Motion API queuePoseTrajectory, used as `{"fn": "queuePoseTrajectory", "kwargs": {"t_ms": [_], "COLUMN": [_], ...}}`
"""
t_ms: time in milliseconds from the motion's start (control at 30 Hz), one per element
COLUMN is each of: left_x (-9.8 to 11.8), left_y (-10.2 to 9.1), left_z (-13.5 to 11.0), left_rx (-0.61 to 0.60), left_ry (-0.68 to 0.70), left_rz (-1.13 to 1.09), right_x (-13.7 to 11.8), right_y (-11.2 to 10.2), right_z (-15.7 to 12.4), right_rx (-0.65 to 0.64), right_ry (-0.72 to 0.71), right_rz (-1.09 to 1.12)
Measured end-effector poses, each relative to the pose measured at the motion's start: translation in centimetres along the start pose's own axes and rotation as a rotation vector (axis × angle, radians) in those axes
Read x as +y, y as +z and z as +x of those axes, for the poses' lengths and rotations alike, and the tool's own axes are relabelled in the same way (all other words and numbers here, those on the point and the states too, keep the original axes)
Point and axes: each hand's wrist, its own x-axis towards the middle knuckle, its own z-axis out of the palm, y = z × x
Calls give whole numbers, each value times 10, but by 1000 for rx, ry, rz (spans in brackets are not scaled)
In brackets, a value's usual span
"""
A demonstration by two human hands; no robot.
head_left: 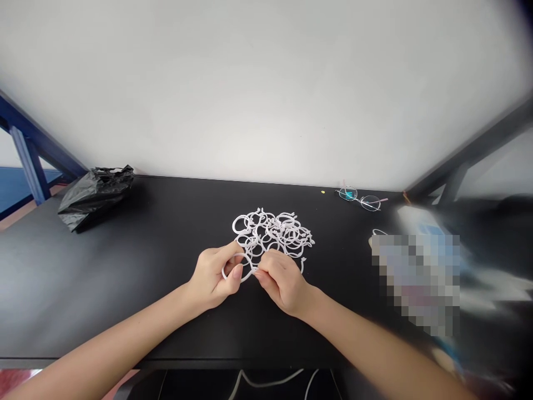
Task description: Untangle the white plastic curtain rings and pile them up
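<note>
Near the front of the black table, a white plastic curtain ring [246,278] is held up between both hands. My left hand [211,276] grips the ring's left side, with thumb and fingers around it. Closed in a pinch, my right hand [286,282] has hold of the ring's right end, where its clasp seems to be; the fingers hide most of that spot. Just beyond the hands lies a loose pile of similar white rings [287,232], tangled and overlapping, with small clasp ends sticking out.
A crumpled black plastic bag [97,194] sits at the table's back left. Eyeglasses [358,199] rest by the wall at back right, near a small yellow bit [323,192]. A partly pixelated package [416,278] lies on the right. White cables [272,383] hang below the table edge.
</note>
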Motion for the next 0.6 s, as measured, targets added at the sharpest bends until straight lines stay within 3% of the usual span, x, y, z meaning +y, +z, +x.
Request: {"fn": "queuePoseTrajectory", "kwargs": {"t_ms": [433, 600], "left_x": [15, -6], "left_y": [-5, -18], "left_z": [10, 20], "left_rx": [-28, -111], "left_ry": [36, 230], "left_rz": [36, 171], "right_x": [-2, 1], "right_y": [-1, -4], "right_z": [-1, 0], "right_rx": [12, -10], "right_ry": [-5, 95], "right_rz": [69, 42]}}
